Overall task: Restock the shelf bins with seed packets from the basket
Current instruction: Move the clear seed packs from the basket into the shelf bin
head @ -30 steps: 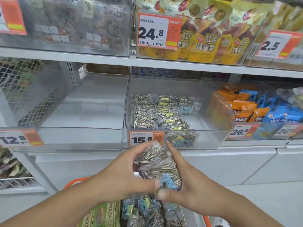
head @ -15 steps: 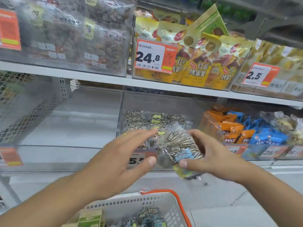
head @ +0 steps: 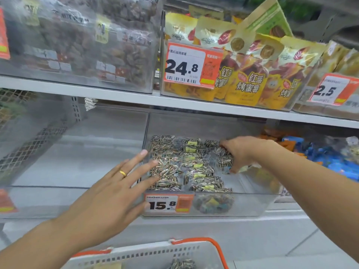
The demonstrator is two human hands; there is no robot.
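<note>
Half a second ago the right hand (head: 245,152) held a seed packet (head: 224,159) out in front of the clear bin (head: 252,202); now that hand is reaching inside the bin, on its right side, and the packet is down among the other packets; the fingers curl over the packet and the thumb hooks under its near edge, so the hand is gripping it. Before, the left hand (head: 116,188) was right beside the packet; now it is apart from it, out in front of the bin's left corner, with its fingers spread and straight and holding nothing; a gold ring (head: 123,173) sits on one finger.

Many seed packets (head: 174,167) lie in rows in the left and middle part of the bin; you can see striped seeds through their clear wrap; the right near part of the bin floor is bare. An orange and white price tag (head: 168,204) reading 15.8 hangs on the bin's near wall.

Near the bottom edge is the white basket (head: 147,257) with an orange handle (head: 215,247); one more striped packet (head: 182,264) shows inside it.

On the shelf above, yellow snack bags (head: 246,74) stand in a bin with a 24.8 tag (head: 191,65); to the right of the seed bin are blue and orange packs (head: 326,158), too blurry to read.
</note>
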